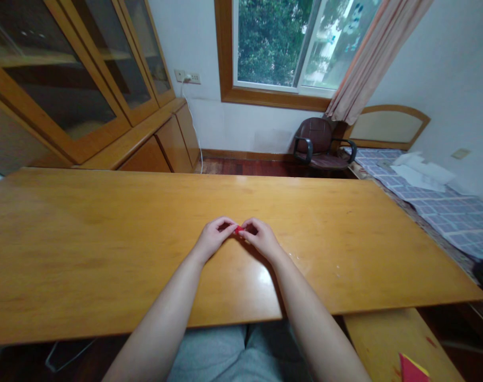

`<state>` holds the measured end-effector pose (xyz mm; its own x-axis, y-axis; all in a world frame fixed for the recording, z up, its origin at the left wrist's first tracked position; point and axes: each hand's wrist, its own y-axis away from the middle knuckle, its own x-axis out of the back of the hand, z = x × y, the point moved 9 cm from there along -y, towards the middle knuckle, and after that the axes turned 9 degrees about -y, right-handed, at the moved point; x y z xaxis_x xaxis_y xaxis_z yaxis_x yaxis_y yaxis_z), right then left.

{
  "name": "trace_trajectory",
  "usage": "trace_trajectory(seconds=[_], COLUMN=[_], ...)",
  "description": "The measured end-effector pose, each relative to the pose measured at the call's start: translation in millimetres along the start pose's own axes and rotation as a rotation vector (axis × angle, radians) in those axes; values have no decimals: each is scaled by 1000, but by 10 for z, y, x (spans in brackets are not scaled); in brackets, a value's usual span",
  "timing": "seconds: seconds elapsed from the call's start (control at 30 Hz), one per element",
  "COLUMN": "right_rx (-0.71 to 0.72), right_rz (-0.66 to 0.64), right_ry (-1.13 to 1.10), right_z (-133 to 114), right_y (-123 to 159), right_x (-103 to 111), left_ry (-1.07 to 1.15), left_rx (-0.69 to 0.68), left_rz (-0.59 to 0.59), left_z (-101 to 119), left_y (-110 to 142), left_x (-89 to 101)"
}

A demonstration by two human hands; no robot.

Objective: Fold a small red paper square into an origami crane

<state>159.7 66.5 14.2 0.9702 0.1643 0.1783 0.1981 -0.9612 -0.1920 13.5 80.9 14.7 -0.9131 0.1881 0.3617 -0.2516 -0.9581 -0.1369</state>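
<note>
1. Pale walls (241,127) frame the room I see through the head view, with a window (267,45) at the back, a pink curtain (374,66) to its right and a glass-fronted cabinet (102,140) on the left.
2. Teal marks (356,21) show in the right part of the window; they are too blurred for me to read.
3. Across my view runs a yellow-brown wooden worktop (106,233). Its far edge is nearly straight, with a strip of dark red floor (241,167) beyond, and its near edge meets the grey trousers (209,353).
4. I have the red piece (238,229), a small thing, around the middle of the worktop, between the two hands. I cannot tell whether it touches the wood.
5. On the left hand (212,239) the grip is narrow, thumb and fingers pinching the red piece from its side.
6. On the right hand (262,239) the grip is just as narrow, pinching the same piece from the other side.
7. I have broad plain wood from the left forearm (161,318) out to the left end; right of the right forearm (313,310) it runs to a pointed corner, with small pale specks (337,274) on the way.
8. Below that near edge, at the lower right, a red and yellow piece (413,369) lies on a lower wooden board (380,337).
9. Past the right edge stands a bed (436,209); a brown chair (316,139) stands beyond the far edge.
</note>
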Motion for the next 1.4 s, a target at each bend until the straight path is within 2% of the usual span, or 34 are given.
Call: trace_trajectory(seconds=[0.33,0.6,0.97,1.23,1.4], right_rx=[21,49,11,-40,4], right_rz=[52,38,42,29,34], right_ry=[-23,14,-26,-156,-180], right_z=[-10,-63,-36,46,8], right_y=[-21,-30,-20,-15,-7], right_x=[61,59,71,40,47], left_ry=[182,90,26,154,238], left_rx=[74,20,20,71,105], left_rz=[60,62,-9,32,25], left_z=[-121,-59,-127,-183,-140], left_y=[-8,2,-11,-22,-15], left_x=[-10,18,-51,-17,-25])
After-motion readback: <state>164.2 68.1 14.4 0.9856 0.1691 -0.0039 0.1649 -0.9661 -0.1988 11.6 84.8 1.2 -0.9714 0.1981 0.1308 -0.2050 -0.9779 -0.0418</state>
